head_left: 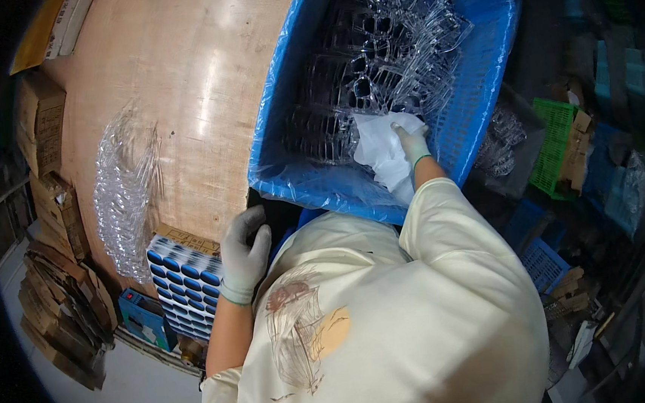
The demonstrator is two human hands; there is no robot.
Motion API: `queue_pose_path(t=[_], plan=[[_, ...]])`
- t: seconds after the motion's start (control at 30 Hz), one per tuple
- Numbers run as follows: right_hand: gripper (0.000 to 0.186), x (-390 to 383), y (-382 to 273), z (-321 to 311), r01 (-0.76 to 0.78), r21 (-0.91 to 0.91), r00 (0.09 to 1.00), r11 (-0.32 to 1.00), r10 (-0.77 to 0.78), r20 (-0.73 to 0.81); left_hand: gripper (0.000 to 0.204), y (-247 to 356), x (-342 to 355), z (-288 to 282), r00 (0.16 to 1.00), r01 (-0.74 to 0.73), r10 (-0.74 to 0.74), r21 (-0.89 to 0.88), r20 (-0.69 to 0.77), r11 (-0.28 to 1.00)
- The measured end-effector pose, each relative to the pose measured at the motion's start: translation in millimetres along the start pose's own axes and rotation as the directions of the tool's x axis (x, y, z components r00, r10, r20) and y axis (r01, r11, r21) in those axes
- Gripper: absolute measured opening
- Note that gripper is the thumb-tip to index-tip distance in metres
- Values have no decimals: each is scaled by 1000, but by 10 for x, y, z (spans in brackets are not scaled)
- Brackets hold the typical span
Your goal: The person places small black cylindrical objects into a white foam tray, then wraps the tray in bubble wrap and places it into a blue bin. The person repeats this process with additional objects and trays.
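My right hand (413, 146), in a pale glove with a green cuff edge, is closed on a crumpled white sheet (380, 150); whether it is paper or thin cloth I cannot tell. The sheet hangs inside a big blue plastic basket (489, 86), over rows of clear plastic pieces (372, 61) that look like eyeglass frames. My left hand (245, 254), gloved too, is empty, its fingers loosely bent and the thumb apart. It is beside a box (186, 276) covered with rows of dark blue rounded shapes, near the table edge.
On the wooden table (199, 75) lies a long stack of similar clear pieces (121, 194). Cardboard boxes (47, 121) line the left side, with flattened cartons (62, 313) below. A green crate (551, 145) and a small blue basket (546, 266) stand at the right.
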State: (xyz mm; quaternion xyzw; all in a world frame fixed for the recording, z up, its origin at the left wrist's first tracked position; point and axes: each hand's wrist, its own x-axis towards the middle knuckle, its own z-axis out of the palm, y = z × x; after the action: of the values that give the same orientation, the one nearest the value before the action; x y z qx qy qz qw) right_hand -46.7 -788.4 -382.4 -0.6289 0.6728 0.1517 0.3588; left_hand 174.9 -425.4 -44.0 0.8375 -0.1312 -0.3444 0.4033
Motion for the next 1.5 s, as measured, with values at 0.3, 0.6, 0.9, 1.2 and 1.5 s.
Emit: queue_pose_path(t=[0.3,0.6,0.9,1.2,1.5], plan=[[62,-13,-248,-329,33,449,998,893,-55,35,31,92,79,270,992,-26,19,48,128,999],[90,45,-532,-636,218,906,975,361,-44,-218,30,294,217,420,966,-138,94,172,243,975],[75,-649,-691,-404,673,-398,644,623,-759,-98,31,356,331,490,947,-201,139,197,289,960],[23,-340,-1161,-961,-339,904,880,-259,252,402,30,329,382,486,952,-185,121,213,282,960],[18,-163,-1073,-230,107,918,994,383,-59,-91,30,299,511,507,948,-159,86,220,307,963]])
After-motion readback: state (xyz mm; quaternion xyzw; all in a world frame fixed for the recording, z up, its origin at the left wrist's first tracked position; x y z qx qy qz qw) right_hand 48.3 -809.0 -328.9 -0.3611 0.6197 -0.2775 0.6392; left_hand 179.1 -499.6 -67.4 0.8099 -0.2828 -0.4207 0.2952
